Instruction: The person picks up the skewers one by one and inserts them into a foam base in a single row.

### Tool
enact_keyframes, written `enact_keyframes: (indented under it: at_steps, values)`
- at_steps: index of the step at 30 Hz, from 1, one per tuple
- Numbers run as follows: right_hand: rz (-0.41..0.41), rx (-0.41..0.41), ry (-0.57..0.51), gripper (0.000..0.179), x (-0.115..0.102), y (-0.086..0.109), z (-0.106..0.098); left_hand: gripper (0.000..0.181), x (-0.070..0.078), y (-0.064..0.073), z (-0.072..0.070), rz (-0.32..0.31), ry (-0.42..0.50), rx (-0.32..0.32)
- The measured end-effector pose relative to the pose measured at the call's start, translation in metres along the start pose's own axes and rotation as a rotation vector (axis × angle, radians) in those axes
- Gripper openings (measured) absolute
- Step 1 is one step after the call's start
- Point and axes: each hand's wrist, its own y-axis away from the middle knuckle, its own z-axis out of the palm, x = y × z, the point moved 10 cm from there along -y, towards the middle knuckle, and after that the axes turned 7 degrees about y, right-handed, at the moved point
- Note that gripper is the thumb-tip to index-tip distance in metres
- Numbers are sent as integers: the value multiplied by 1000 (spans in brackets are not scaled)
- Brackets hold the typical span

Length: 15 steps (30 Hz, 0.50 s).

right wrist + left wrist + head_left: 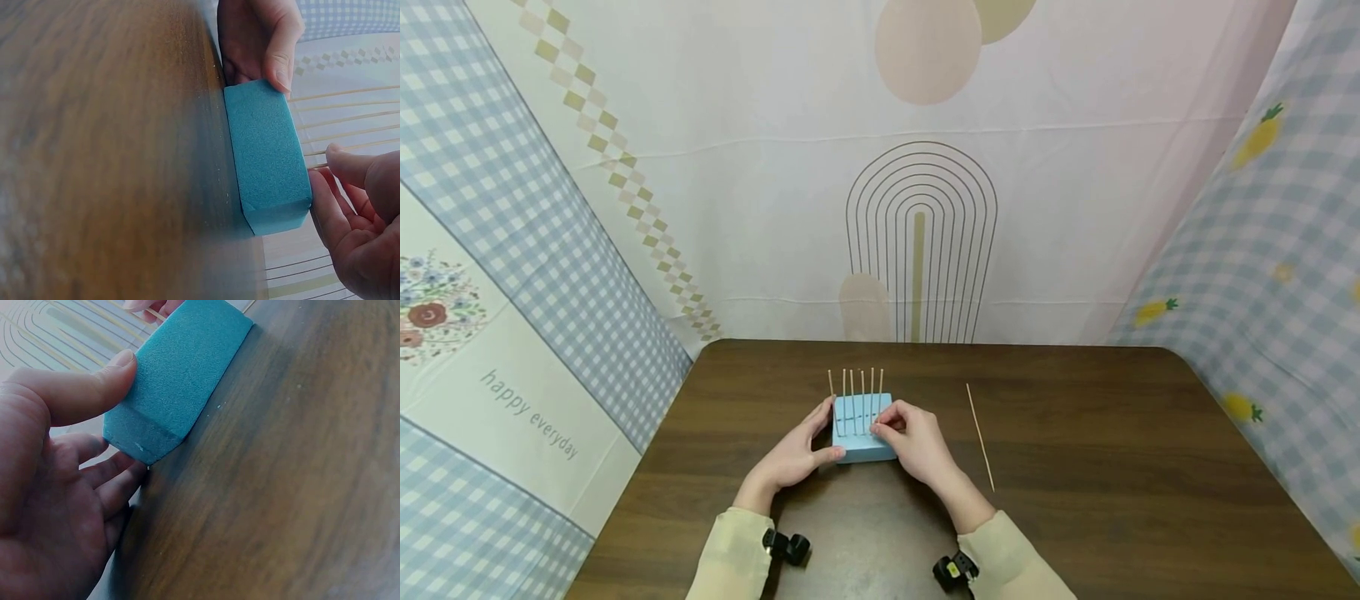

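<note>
A light blue foam block point(867, 451) sits on the table with several thin wooden skewers point(852, 385) standing upright in its top in a row. My left hand point(792, 457) grips the block's left end, thumb on the near face and fingers round the side, as the left wrist view also shows. At the block's right end, my right hand point(922, 442) pinches the rightmost skewer point(317, 165) between thumb and forefinger, low down near the block's top. In the right wrist view the hand's other fingers are bent close beside the block.
One loose skewer point(980, 437) lies on the brown wooden table point(1097, 467), to the right of my right hand. A patterned white cloth point(760, 225) hangs behind the table, with checked cloth point(1210, 275) at the sides.
</note>
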Motion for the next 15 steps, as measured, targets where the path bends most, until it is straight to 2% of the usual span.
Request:
enact_keyframes:
  at_steps: [15]
  values:
    - [-37, 6, 5, 5, -1, -2, 3, 98, -2, 0, 0, 8, 19, -17]
